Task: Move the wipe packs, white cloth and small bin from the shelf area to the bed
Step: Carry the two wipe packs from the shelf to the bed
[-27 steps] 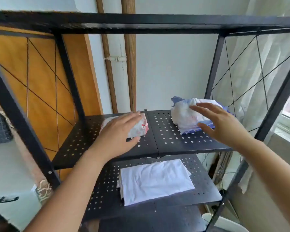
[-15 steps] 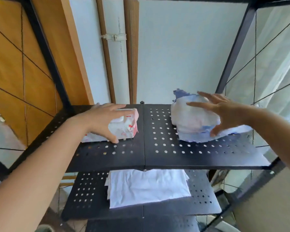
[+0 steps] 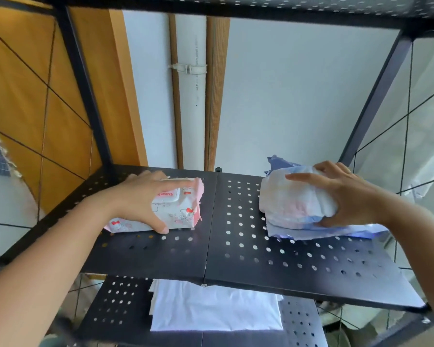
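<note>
Presently, both packs are being grasped. At 9 o'clock the left hand [image 3: 140, 199] closes fingers and thumb around the pink wipe pack [image 3: 176, 209]; at 3 o'clock the right hand [image 3: 346, 194] clasps the blue wipe pack [image 3: 293, 204], both resting on the shelf [image 3: 236, 256]. Next: lift both clear. At 6 o'clock the white cloth [image 3: 213, 306] lies beneath; no bin shows.

Your right hand [image 3: 346, 196], which hovered open over the blue-and-white wipe pack [image 3: 296, 206] half a second ago, has now closed on it, fingers across the top and thumb tucked under the near edge. Your left hand [image 3: 140, 199] has tightened around the pink wipe pack [image 3: 178, 209], thumb pressed at its front lower side. Your head has moved closer, so the perforated shelf [image 3: 236, 246] fills more of the view
</note>
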